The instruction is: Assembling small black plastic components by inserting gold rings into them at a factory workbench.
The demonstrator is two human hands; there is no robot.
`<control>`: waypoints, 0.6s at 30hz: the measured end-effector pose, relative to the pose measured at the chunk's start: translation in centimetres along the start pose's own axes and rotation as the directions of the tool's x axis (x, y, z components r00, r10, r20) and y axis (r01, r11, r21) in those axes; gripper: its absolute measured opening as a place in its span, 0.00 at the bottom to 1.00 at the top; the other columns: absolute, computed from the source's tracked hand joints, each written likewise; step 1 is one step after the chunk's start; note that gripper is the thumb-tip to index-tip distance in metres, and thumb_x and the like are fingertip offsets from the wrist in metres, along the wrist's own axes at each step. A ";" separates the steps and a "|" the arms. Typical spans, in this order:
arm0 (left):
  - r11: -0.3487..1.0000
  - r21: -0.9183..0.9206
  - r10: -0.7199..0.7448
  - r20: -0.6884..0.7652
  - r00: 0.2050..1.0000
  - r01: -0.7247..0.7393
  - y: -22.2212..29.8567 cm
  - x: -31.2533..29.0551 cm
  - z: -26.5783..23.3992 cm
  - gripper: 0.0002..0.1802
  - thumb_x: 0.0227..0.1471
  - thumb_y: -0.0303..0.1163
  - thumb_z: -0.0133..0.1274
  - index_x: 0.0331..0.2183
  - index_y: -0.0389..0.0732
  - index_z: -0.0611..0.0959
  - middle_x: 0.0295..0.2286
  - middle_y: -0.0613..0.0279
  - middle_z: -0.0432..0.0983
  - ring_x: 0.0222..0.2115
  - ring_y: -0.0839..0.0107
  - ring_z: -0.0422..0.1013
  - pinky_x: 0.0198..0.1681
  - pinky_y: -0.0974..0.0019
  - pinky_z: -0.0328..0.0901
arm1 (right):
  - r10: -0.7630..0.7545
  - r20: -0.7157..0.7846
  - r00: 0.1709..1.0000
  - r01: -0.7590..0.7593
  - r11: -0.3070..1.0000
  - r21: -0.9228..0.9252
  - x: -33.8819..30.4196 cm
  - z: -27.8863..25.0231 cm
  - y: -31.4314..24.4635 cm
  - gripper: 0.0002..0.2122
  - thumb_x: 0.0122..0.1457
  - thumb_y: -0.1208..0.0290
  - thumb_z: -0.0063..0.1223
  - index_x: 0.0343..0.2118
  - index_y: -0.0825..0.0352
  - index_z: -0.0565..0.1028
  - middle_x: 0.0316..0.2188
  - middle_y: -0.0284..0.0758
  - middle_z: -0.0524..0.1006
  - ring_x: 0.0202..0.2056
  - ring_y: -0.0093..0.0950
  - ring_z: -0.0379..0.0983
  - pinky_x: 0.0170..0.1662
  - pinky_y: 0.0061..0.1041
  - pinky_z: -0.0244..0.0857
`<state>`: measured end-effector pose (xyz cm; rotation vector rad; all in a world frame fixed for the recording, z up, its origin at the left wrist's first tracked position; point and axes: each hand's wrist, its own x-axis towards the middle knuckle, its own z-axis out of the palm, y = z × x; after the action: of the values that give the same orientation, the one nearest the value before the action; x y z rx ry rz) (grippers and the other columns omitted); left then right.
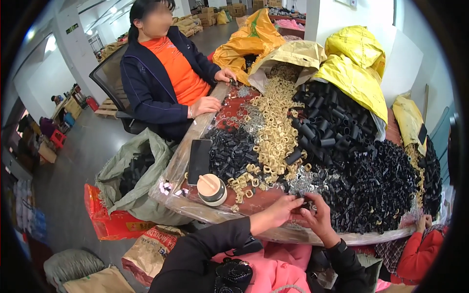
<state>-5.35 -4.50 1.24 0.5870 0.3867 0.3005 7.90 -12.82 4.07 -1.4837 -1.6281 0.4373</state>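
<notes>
Over the near edge of the red-topped table [259, 202], the right hand [321, 218] pinches a small black part [305, 199]; the left hand's [278, 213] fingertips bunch beside it, though I cannot tell whether they grip it. From there, a lidded jar [213, 195] stands at 9 o'clock, a phone [199, 161] lies at 10, tan rings [276, 127] at 11; grey floor [80, 156] stretches past 9.

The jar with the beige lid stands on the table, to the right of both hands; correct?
No: the jar with the beige lid stands on the table, but to the left of both the left hand and the right hand, as the head view shows.
</notes>
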 end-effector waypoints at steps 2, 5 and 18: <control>0.999 0.000 0.038 -0.089 0.995 -0.038 0.3 -1.5 -1.0 0.12 0.50 0.36 0.44 0.34 0.39 0.71 0.29 0.63 0.70 0.27 0.75 0.68 0.28 0.70 0.67 | -0.032 -0.014 0.999 0.033 0.998 0.053 0.0 1.4 -0.2 0.18 0.44 0.73 0.53 0.39 0.69 0.65 0.34 0.41 0.67 0.34 0.34 0.66 0.35 0.24 0.61; 0.995 0.067 0.090 -0.187 0.978 -0.079 2.1 -3.5 -2.7 0.10 0.50 0.35 0.43 0.31 0.39 0.72 0.24 0.62 0.71 0.23 0.71 0.70 0.24 0.71 0.66 | -0.021 0.054 0.998 0.021 1.000 -0.013 -0.3 1.9 -0.1 0.17 0.44 0.74 0.50 0.40 0.68 0.65 0.33 0.40 0.67 0.33 0.35 0.66 0.35 0.25 0.60; 0.988 0.154 0.044 -0.308 0.950 0.004 1.4 -8.9 -5.7 0.08 0.46 0.28 0.48 0.31 0.37 0.71 0.25 0.62 0.70 0.24 0.73 0.70 0.23 0.77 0.66 | -0.013 0.266 0.964 0.148 0.857 -0.494 -2.2 2.6 3.9 0.03 0.45 0.76 0.45 0.22 0.66 0.64 0.20 0.38 0.63 0.23 0.37 0.63 0.26 0.31 0.58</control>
<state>-15.93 -4.02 0.09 0.6961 0.7133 0.3869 8.11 -13.19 -1.05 -1.7889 -2.1208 0.1491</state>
